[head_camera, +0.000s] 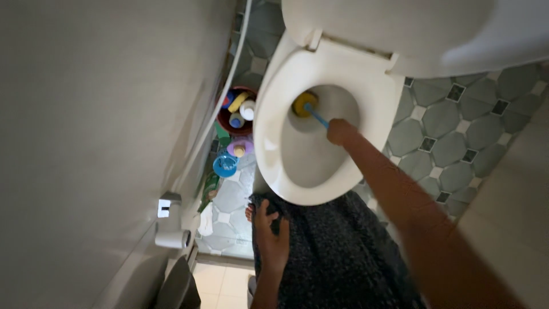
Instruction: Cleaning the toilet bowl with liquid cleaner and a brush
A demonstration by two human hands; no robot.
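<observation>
Brush head point(304, 104), yellow, sits low inside the white toilet bowl point(309, 154), against the far inner wall near the hinge end. Its thin blue handle point(317, 117) runs up and out to the right hand point(341, 131), whose fingers are closed in a fist around the handle's top end; the hand hangs over the bowl opening, just inside the right side of the seat point(274, 120). The raised lid point(389, 28) stands behind the bowl.

The left hand point(271, 237) lies flat against dark speckled cloth point(337, 252) at the near rim of the bowl, fingers loosely spread and gripping nothing that I can make out. Bare toes point(249, 213) show just beside it.

The floor point(446, 123) is laid with grey-green octagonal tiles with small dark squares between them; it lies open to the right of the bowl. On the left a plain pale wall point(86, 114) stands close, leaving only a narrow strip beside the toilet. A roll of toilet paper point(171, 238) hangs on that wall, with a white hose point(229, 86) running along it.

In that strip stands a dark red bucket point(226, 123) holding several bottles, their caps yellow, white and blue. Nearer along the strip are a purple-topped container point(240, 147) and a round blue one point(225, 166); their contents cannot be told.
</observation>
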